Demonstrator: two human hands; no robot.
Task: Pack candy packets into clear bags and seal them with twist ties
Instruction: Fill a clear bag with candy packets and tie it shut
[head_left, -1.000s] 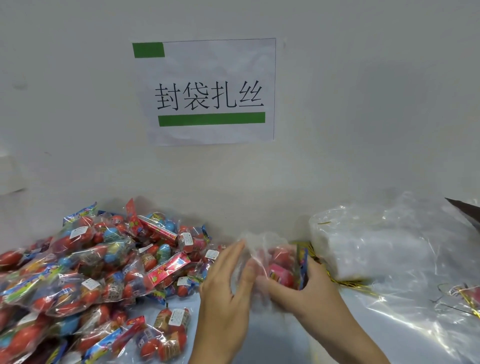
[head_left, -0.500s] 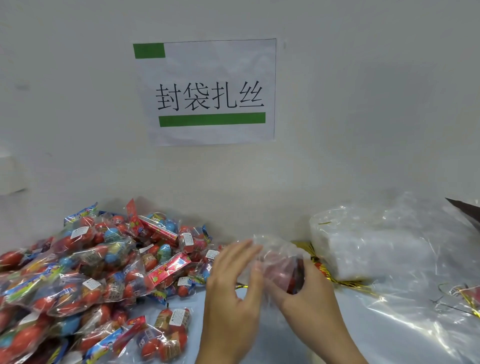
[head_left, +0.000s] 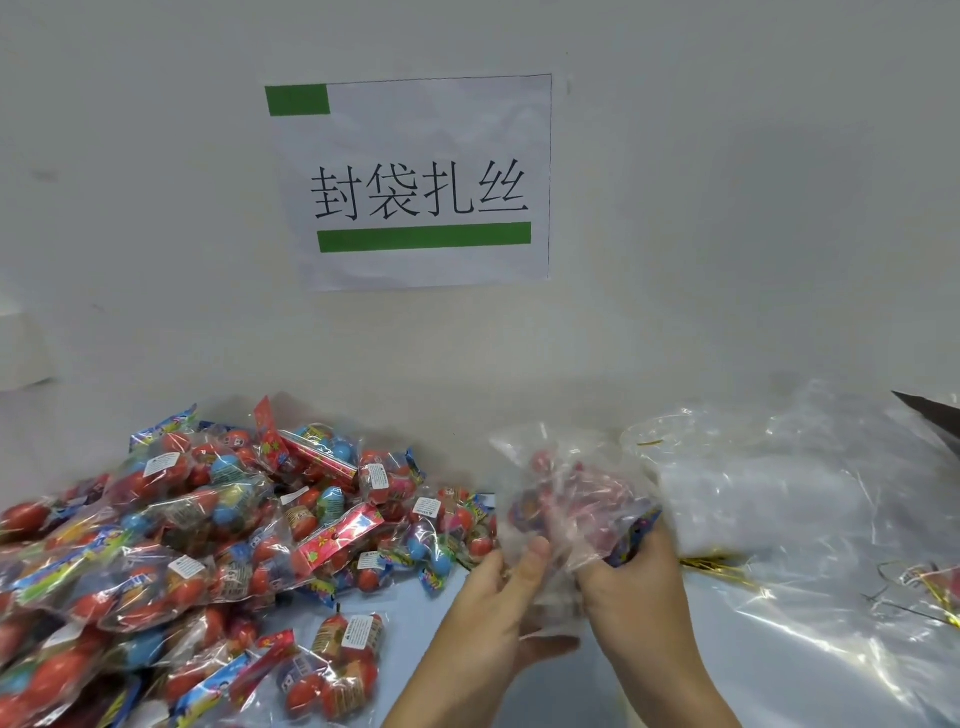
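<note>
My left fingers (head_left: 550, 644) blur under the clear bag (head_left: 566, 493) — the candy pile (head_left: 182, 545) runs off the table's left edge.

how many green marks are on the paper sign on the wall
2. A small green block sits in the top left corner of the paper sign, and a long green bar runs under the black characters. None look hidden.

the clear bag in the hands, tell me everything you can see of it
The thin crinkly clear plastic bag is held up off the table between both hands. Its loose open mouth points up and away, unsealed, with no twist tie on it. Inside show red round candies and a blue-edged packet, blurred through the film. The left hand has its grip on the lower left side, thumb on the film; the right hand holds the lower right.
</note>
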